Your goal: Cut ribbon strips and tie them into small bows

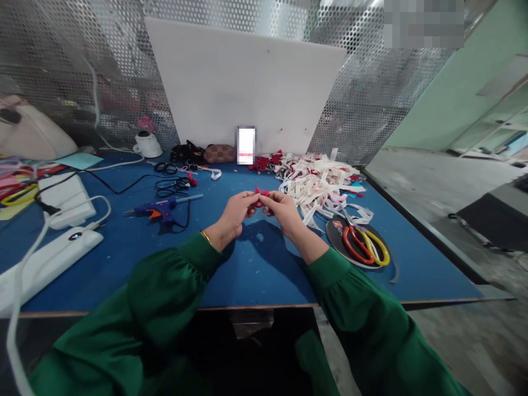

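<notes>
Between my two hands, above the middle of the blue table (264,275), is a small red ribbon piece (260,193), perhaps a bow. My left hand (237,212) pinches its left side between thumb and fingers. From the right, my right hand (284,212) grips the other side the same way. The fingers hide much of the piece, so its full shape does not show. A pile of cream and white ribbon scraps (315,176) lies just beyond my right hand, with red ribbon pieces (268,162) at its left end.
Scissors with red and yellow handles (363,247) rest on a black round reel (334,226) at right. A blue glue gun (159,212) lies left, near a white power strip (53,264) and cables. A lit phone (246,146) leans against the white board (247,82) at the back.
</notes>
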Demonstrator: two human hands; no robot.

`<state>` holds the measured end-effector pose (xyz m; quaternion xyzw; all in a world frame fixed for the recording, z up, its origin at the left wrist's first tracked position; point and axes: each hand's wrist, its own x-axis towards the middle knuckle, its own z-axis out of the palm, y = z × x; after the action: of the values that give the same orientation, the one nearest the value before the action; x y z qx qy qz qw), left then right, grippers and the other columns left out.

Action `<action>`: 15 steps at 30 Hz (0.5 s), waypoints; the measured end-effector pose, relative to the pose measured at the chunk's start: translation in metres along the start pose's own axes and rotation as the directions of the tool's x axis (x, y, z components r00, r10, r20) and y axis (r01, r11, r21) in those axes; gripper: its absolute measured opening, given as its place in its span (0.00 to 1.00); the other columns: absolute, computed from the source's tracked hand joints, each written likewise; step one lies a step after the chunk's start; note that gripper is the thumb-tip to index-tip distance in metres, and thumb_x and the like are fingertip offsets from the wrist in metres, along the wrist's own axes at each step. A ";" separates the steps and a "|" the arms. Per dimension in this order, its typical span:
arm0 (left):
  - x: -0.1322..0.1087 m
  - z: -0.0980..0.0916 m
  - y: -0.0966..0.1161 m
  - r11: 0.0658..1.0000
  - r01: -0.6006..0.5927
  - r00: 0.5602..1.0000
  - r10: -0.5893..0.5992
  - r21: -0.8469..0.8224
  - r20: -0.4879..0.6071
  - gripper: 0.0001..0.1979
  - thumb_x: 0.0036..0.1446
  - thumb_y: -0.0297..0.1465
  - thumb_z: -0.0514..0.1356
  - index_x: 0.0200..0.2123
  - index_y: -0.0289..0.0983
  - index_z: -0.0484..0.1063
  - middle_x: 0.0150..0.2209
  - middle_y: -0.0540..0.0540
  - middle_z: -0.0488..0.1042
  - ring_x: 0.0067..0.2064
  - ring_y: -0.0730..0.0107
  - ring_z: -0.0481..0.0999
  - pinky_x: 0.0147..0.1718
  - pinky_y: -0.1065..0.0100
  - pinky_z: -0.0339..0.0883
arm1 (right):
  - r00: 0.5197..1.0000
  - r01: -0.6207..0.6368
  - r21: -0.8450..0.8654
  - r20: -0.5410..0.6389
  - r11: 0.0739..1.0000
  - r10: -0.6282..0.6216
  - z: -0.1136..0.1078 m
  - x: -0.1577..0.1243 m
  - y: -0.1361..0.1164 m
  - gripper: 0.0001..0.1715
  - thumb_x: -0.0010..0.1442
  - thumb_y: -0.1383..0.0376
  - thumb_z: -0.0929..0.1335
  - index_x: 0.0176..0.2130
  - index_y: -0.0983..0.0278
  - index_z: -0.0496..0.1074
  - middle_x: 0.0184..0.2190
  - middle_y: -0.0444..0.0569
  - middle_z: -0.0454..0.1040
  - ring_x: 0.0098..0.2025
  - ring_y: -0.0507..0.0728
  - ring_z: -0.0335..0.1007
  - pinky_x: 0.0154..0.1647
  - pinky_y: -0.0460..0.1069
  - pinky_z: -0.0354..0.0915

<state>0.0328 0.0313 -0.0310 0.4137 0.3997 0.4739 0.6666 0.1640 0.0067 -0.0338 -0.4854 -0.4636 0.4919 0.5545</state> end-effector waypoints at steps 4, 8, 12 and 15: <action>-0.002 0.001 0.002 0.999 -0.009 0.999 0.011 0.032 -0.053 0.10 0.43 0.32 0.69 0.27 0.35 0.72 0.23 0.51 0.71 0.21 0.81 0.63 0.21 0.76 0.52 | 0.999 0.033 0.010 -0.012 0.999 -0.033 -0.001 -0.001 -0.001 0.20 0.45 0.52 0.76 0.26 0.62 0.69 0.20 0.40 0.69 0.22 0.49 0.61 0.24 0.46 0.55; -0.002 0.000 0.003 0.999 0.018 0.996 -0.015 0.039 -0.083 0.10 0.43 0.32 0.70 0.28 0.35 0.74 0.23 0.50 0.71 0.22 0.80 0.64 0.21 0.76 0.53 | 0.998 0.067 0.012 -0.020 0.998 -0.066 -0.002 -0.001 -0.001 0.20 0.46 0.53 0.75 0.23 0.61 0.65 0.16 0.39 0.65 0.22 0.49 0.59 0.25 0.46 0.53; 0.000 -0.002 0.000 1.000 0.010 1.000 -0.009 0.019 -0.028 0.11 0.44 0.33 0.70 0.28 0.34 0.74 0.22 0.52 0.69 0.21 0.81 0.62 0.20 0.75 0.51 | 0.999 0.053 0.017 -0.015 0.998 -0.053 -0.002 0.000 -0.001 0.22 0.45 0.51 0.75 0.23 0.61 0.65 0.17 0.39 0.66 0.22 0.49 0.60 0.25 0.46 0.54; 0.002 -0.002 -0.003 0.998 -0.050 0.998 0.052 0.042 -0.025 0.11 0.44 0.33 0.70 0.28 0.34 0.74 0.21 0.53 0.68 0.20 0.81 0.62 0.20 0.75 0.51 | 0.999 0.040 0.007 -0.007 0.999 -0.040 -0.001 -0.001 -0.002 0.21 0.45 0.50 0.75 0.26 0.62 0.67 0.20 0.41 0.68 0.24 0.50 0.62 0.26 0.47 0.56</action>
<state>0.0322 0.0330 -0.0348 0.4313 0.4077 0.4878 0.6402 0.1652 0.0059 -0.0321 -0.4756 -0.4696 0.4810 0.5674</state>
